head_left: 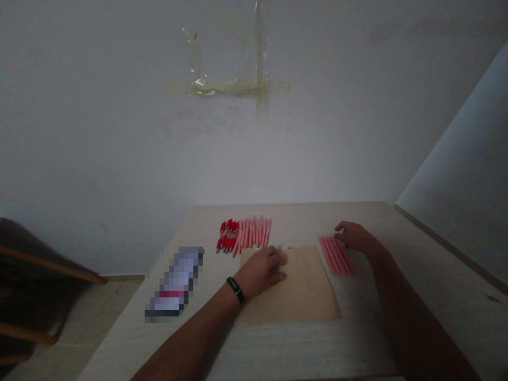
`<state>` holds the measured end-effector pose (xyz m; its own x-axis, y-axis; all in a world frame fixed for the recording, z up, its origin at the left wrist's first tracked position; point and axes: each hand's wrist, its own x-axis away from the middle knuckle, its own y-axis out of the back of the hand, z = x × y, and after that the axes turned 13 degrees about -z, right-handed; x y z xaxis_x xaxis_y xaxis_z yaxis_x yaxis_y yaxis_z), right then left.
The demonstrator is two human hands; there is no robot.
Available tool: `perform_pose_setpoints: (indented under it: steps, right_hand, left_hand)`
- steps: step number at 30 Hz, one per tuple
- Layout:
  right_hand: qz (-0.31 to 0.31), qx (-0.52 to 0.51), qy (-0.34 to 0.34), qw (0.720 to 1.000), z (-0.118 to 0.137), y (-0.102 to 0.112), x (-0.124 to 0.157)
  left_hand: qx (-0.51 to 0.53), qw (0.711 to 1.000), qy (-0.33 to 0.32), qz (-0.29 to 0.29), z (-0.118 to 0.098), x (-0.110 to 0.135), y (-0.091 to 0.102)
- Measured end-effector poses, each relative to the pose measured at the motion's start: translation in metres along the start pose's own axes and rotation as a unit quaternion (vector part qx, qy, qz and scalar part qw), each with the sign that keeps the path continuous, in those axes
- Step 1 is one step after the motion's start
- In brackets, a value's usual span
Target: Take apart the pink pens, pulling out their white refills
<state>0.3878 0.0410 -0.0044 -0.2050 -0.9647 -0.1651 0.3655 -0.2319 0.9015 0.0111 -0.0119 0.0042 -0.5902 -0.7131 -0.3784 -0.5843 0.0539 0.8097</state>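
Note:
My left hand [262, 270] rests on the near-left corner of a tan square board [305, 291], fingers curled loosely with their tips at its top edge; a black band is on that wrist. My right hand [355, 236] lies over the far end of a row of pink sticks [335, 255] to the right of the board, fingers bent down onto them. Behind the board lie a second row of pink sticks [254, 233] and a bunch of red pens [227, 236].
Everything sits on a pale wooden table [416, 275] against a white wall. A blurred-out flat item [175, 283] lies at the table's left. A dark wooden chair [27, 286] stands to the left on the floor.

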Motion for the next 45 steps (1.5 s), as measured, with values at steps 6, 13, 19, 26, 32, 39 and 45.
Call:
perform_pose_setpoints:
  steps: [6, 13, 19, 26, 32, 39, 45]
  right_hand:
    - [-0.087, -0.018, 0.066, 0.994, 0.047, -0.008, 0.013]
    - [-0.067, -0.1, 0.202, 0.972, 0.12, -0.038, 0.054]
    - [-0.053, -0.099, 0.222, 0.969, 0.131, -0.038, 0.062]
    - [-0.045, -0.102, 0.213, 0.971, 0.126, -0.04, 0.06]
    - [-0.048, -0.095, 0.21, 0.972, 0.128, -0.038, 0.061]
    - [-0.05, -0.088, 0.206, 0.973, 0.129, -0.036, 0.062]
    - [-0.048, -0.091, 0.2, 0.974, 0.13, -0.037, 0.061]
  left_hand:
    - [-0.034, 0.996, 0.061, -0.063, 0.002, -0.002, 0.002]
    - [-0.133, 0.971, 0.17, -0.105, 0.011, -0.012, 0.002]
    - [-0.201, 0.951, 0.213, -0.101, 0.016, -0.029, 0.0]
    - [-0.216, 0.947, 0.218, -0.096, 0.025, -0.034, -0.01]
    - [-0.221, 0.946, 0.215, -0.1, 0.023, -0.034, -0.013]
    - [-0.221, 0.947, 0.211, -0.096, 0.019, -0.033, -0.014]
    - [-0.222, 0.943, 0.237, -0.067, 0.017, -0.035, -0.013]
